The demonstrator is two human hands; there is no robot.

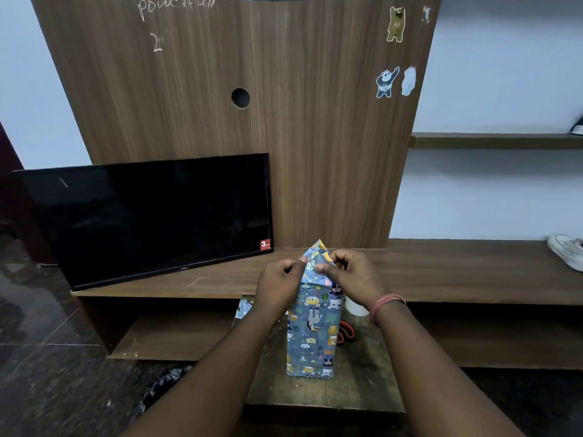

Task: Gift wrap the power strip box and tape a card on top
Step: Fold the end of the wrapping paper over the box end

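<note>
The power strip box (312,335) stands upright on a small brown table (356,389), covered in blue wrapping paper with cartoon animals. At its top end the loose paper rises to a pointed flap (319,247). My left hand (279,283) pinches the flap's left side. From the right, my right hand (350,275) pinches the other side of the flap. No card is in view.
Orange-handled scissors (346,334) and a white roll (356,305) lie behind the box on the table. A paper scrap (244,309) sits at the table's far left corner. A black TV (148,219) leans on the wooden unit (457,272); a white shoe (568,252) is far right.
</note>
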